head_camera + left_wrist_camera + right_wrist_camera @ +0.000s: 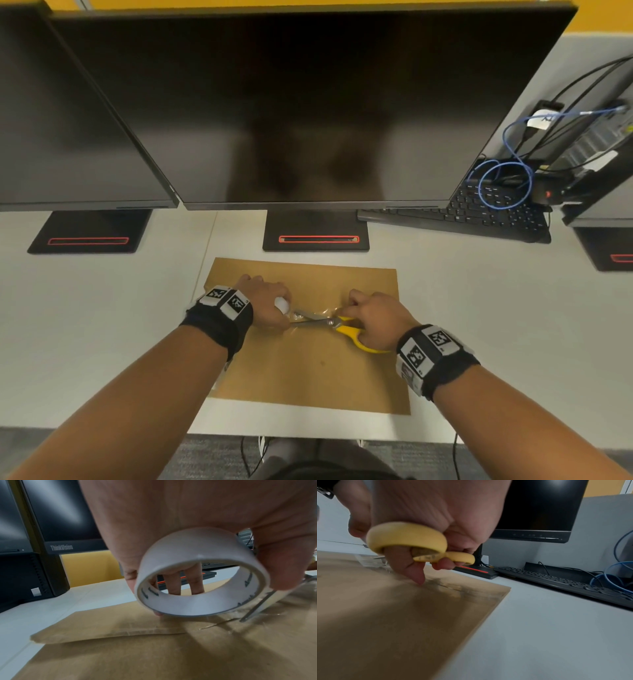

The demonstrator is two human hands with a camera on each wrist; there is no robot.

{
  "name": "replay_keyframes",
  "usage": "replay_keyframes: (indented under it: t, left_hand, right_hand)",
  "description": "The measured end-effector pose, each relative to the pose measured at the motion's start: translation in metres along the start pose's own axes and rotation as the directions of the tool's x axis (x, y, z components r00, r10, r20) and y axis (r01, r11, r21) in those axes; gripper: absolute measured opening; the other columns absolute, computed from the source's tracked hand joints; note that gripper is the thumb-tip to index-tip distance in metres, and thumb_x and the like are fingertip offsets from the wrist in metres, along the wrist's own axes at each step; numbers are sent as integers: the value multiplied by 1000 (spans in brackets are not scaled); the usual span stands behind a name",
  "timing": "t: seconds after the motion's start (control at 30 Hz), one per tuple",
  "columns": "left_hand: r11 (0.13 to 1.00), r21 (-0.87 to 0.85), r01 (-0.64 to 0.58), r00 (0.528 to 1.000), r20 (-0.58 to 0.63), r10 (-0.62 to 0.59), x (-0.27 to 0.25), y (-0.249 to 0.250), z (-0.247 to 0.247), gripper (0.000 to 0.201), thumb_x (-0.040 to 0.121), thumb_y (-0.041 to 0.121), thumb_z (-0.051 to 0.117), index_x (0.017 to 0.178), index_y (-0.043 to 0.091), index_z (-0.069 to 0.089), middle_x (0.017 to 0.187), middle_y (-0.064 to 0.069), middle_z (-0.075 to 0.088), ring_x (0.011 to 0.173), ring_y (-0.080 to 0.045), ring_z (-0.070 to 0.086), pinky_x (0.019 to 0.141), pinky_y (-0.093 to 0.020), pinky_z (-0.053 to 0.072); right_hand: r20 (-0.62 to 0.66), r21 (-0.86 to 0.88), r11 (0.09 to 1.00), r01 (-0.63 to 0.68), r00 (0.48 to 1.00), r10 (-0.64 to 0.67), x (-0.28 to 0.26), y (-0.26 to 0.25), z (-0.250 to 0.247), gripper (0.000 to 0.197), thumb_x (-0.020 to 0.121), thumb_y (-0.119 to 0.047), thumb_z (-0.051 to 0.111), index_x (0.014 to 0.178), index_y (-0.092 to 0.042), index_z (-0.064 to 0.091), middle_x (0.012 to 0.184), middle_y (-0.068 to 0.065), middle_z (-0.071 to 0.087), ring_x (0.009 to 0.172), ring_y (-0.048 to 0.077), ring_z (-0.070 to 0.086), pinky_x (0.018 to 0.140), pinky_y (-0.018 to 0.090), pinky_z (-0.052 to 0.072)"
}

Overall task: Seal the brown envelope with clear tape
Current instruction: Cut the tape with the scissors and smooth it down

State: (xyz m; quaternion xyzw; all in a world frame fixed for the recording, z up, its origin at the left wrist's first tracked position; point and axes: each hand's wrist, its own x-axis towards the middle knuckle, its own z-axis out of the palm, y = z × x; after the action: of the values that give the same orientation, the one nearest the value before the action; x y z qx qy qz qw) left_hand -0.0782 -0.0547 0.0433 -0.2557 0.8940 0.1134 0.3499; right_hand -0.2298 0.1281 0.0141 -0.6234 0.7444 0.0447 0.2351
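I see my left hand (265,305) curled round one tape roll (197,573), held just above the envelope (308,370). My right hand (375,317) grips one pair of yellow scissors (337,325), fingers through the loops, blades at the clear tape strip (317,313) stretched over the envelope's middle. One brown envelope lies flat on the desk (102,325). Beyond it stand three monitor bases, the nearest (317,236) straight behind, and one keyboard (479,216).
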Motion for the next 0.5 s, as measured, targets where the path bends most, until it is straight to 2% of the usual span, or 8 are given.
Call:
replay_keyframes:
  t: [0.07,0.2,0.5]
  left_hand:
    - [1000,24,-1,1000,-14,2,1,1,-2,53,78,58,57,126,40,46,123,-1,55,113,-23,46,102,-38,33]
    - [1000,22,-7,1000,4,7,0,3,-5,52,77,57,56,125,40,47,119,1,57,111,-21,48,101,-38,32]
    - [1000,18,6,1000,-27,-5,-6,8,-10,49,83,50,57,128,34,47,123,-4,53,116,-26,44,97,-36,33]
  right_hand:
    - [-6,-20,1000,11,1000,-12,2,-5,-2,43,88,-38,48,131,-32,49,115,2,49,89,32,54,68,32,39]
    - [-8,-66,998,9,1000,-9,5,-11,-7,42,91,-34,46,133,-31,48,116,3,50,91,31,57,64,29,27]
    - [32,-33,999,4,999,-3,8,-10,-7,37,93,-28,43,128,-23,55,119,5,55,98,32,58,64,30,31]
